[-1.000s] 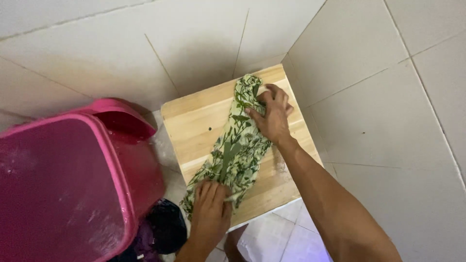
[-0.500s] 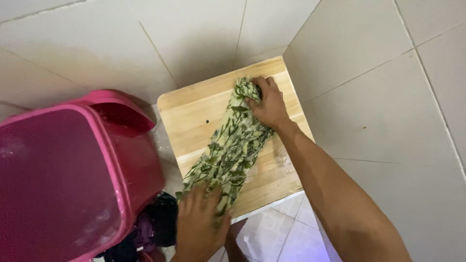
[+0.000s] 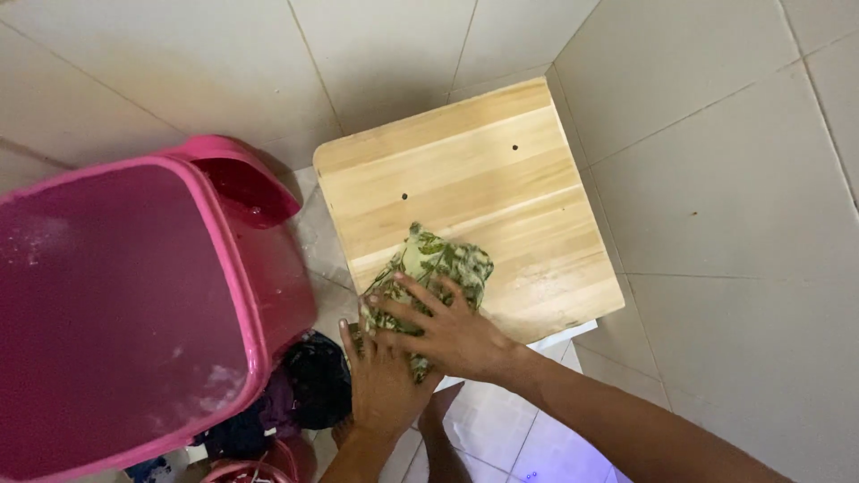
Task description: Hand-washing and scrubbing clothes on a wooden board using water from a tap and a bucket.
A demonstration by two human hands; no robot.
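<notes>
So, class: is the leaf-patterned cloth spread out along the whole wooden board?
No, the cloth is bunched at the board's near edge under both hands.

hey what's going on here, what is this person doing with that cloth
A person is pressing both hands down on a bunched green leaf-print cloth at the near edge of a wooden board on a tiled floor. The right hand lies flat over the cloth, fingers spread, overlapping the left hand at the board's edge. A pink tub stands to the left, with dark clothes heaped beside it.
</notes>
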